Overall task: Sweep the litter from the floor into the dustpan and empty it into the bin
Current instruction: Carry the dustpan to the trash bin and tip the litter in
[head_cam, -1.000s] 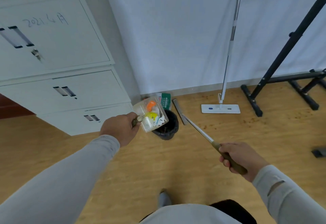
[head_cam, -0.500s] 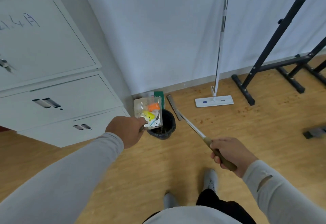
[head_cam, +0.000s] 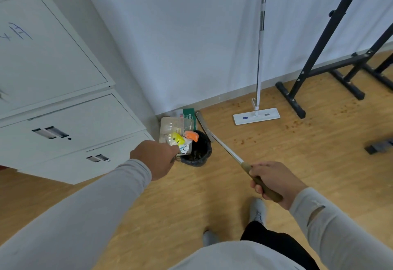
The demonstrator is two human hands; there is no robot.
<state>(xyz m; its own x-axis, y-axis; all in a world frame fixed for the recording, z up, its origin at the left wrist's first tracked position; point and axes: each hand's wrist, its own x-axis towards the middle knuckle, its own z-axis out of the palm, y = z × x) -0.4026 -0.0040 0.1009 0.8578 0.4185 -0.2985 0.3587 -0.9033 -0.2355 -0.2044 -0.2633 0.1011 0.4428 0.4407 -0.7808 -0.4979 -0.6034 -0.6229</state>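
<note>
My left hand (head_cam: 154,159) grips the handle of a pale, see-through dustpan (head_cam: 171,128), held tilted over the small black bin (head_cam: 198,152) by the wall corner. Yellow (head_cam: 178,139), orange (head_cam: 191,135) and white (head_cam: 184,147) litter lies at the pan's lower edge, right over the bin's mouth. My right hand (head_cam: 274,181) holds the brown grip of a long metal-shafted broom (head_cam: 225,146), whose narrow head (head_cam: 202,123) rests on the floor just right of the bin.
A grey filing cabinet (head_cam: 74,121) stands left of the bin. A green-and-white packet (head_cam: 187,113) leans behind it. A flat white mop (head_cam: 256,116) rests against the wall. Black stand legs (head_cam: 291,97) lie at right. My shoes (head_cam: 257,210) are below.
The dustpan has tipped further toward the bin and the litter has slid down to its lower edge. The view has shifted slightly; the broom stays where it was.
</note>
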